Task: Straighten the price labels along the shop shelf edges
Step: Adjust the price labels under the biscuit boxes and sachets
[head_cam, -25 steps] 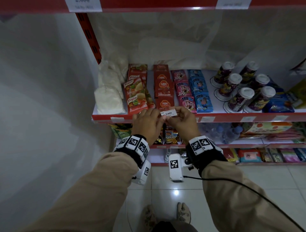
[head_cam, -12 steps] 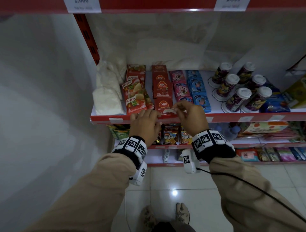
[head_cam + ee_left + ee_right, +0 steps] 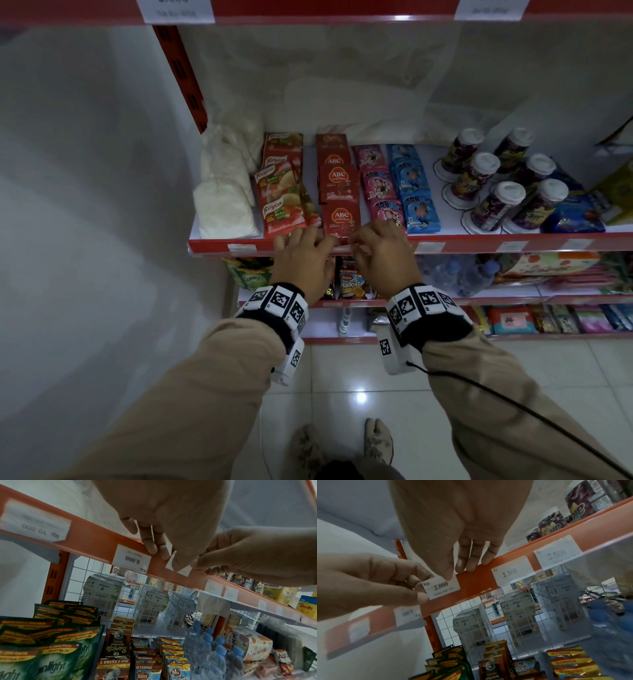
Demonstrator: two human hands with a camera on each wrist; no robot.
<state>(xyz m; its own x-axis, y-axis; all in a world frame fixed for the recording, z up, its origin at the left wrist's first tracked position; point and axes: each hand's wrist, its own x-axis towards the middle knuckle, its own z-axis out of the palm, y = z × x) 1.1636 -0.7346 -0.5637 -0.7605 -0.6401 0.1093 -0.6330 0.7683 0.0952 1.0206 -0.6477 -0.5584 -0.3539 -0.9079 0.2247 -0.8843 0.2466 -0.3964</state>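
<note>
White paper, thin and nearly weightless: the small rectangular price label printed "Rp. 2.000" will bend or crease easily, so it is best taken by its two short ends. It lies tilted against the red shelf-edge strip, below the red ABC sachets. The left hand pinches its left end; the right hand presses its top right corner with the thumb, other fingertips resting on the strip.
</note>
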